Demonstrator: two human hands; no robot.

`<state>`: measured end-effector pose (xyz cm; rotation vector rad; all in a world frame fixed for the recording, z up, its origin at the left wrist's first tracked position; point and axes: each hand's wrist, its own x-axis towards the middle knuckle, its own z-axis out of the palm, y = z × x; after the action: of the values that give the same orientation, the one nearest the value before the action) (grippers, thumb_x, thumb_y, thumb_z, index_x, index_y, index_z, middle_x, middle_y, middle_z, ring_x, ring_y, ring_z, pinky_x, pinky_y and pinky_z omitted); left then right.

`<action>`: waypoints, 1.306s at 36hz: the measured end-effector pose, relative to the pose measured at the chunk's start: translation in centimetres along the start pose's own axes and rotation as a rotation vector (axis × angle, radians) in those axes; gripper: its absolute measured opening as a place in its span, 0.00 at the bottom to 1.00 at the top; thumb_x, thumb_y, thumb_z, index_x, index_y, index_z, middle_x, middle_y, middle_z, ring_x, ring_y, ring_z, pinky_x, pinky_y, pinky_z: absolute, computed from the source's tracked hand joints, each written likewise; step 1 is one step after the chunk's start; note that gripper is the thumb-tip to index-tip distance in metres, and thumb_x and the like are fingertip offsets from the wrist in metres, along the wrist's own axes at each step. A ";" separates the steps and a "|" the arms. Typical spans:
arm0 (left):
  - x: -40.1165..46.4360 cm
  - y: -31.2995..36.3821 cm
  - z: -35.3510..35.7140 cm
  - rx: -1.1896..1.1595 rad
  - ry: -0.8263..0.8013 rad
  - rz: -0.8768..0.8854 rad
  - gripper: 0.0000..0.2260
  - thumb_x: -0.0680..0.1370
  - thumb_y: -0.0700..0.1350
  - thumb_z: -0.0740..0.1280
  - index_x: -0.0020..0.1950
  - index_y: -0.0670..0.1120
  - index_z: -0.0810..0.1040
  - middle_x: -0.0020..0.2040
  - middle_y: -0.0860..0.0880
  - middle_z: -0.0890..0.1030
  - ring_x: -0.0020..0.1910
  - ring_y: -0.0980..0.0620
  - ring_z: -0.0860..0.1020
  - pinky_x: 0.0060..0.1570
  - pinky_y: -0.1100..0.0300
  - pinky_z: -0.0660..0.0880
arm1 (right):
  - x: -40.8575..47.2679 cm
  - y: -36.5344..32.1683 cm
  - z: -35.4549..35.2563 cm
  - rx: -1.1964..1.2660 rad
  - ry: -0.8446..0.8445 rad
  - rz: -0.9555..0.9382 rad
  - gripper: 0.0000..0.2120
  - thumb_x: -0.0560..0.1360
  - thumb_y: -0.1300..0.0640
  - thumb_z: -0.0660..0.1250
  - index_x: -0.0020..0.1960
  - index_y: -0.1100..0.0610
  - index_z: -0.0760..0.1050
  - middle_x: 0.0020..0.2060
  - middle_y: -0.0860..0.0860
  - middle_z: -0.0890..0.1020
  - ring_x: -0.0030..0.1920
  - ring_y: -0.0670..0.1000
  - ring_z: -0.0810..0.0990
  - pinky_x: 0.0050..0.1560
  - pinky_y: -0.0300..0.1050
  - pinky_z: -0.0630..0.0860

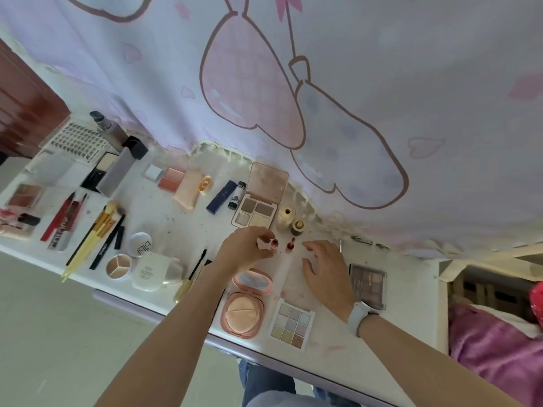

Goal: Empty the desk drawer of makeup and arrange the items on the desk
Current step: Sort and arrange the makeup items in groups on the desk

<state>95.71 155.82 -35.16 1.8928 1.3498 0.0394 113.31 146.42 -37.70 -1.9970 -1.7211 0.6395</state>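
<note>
A small pink bottle [274, 244] is being set down near the middle of the surface [164, 218], pinched near its top by the curled fingers of the left hand [245, 249]; a pale pink cap or scrap, too small to be named with certainty, is also caught between those fingertips. The right hand [326, 270] hovers just beside it, fingers spread and relaxed, with nothing held. A small red bottle [291, 245] stands just to the right of the pink one, between the two hands.

For the step to be done well, the pink bottle should be lowered upright until its base sits flat and the grip loosened only once it stands by itself; being narrow and tall, it is judged easy to tip. A little room should be left to the red bottle so that neither is knocked as the fingers are drawn away, and the row with the cream bottle [285, 217] and the gold-capped bottle [298, 226] behind should be kept.

The pink bottle is seen as a short cylinder of rosy tint with a darker round top, probably a lip tint or polish. Much makeup is already laid out: an open brown palette [255, 212], a pink powder compact [244, 314], a pastel palette [291, 324], a dark palette [368, 284], brushes [97, 230] and a mascara wand [197, 264]. The drawer itself cannot be made out, so what remains in it cannot be judged.
</note>
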 end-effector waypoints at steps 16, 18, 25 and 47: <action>-6.8 2.9 1.1 -0.206 0.711 -0.065 0.12 0.76 0.37 0.67 0.58 0.45 0.78 0.51 0.52 0.79 0.47 0.57 0.74 0.49 0.68 0.67 | -1.5 3.6 -2.1 -0.474 0.037 0.176 0.13 0.74 0.49 0.64 0.44 0.60 0.75 0.36 0.57 0.81 0.39 0.61 0.77 0.38 0.51 0.70; -7.8 3.9 1.8 -0.236 0.756 -0.077 0.11 0.76 0.37 0.66 0.57 0.45 0.79 0.49 0.54 0.78 0.47 0.58 0.74 0.46 0.74 0.65 | -1.4 3.3 -2.1 -0.465 -0.009 0.200 0.14 0.73 0.52 0.66 0.52 0.61 0.74 0.42 0.58 0.81 0.44 0.61 0.77 0.42 0.52 0.70; -10.5 6.3 4.4 -0.297 0.783 -0.092 0.09 0.76 0.38 0.65 0.55 0.46 0.79 0.49 0.54 0.77 0.44 0.60 0.75 0.42 0.73 0.70 | -1.5 2.6 -3.0 -0.376 -0.017 0.255 0.19 0.76 0.51 0.61 0.61 0.62 0.67 0.50 0.60 0.79 0.51 0.60 0.75 0.44 0.50 0.68; -14.6 14.4 10.4 -1.056 0.793 -0.256 0.09 0.76 0.38 0.67 0.55 0.45 0.80 0.45 0.50 0.84 0.38 0.58 0.82 0.45 0.65 0.78 | -8.6 0.9 -12.2 0.949 -0.514 0.234 0.09 0.77 0.65 0.62 0.53 0.62 0.79 0.35 0.55 0.79 0.26 0.46 0.65 0.29 0.36 0.63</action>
<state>105.33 136.33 -27.67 0.7830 1.5688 1.2185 120.18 137.50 -27.88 -1.3852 -1.0364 1.7657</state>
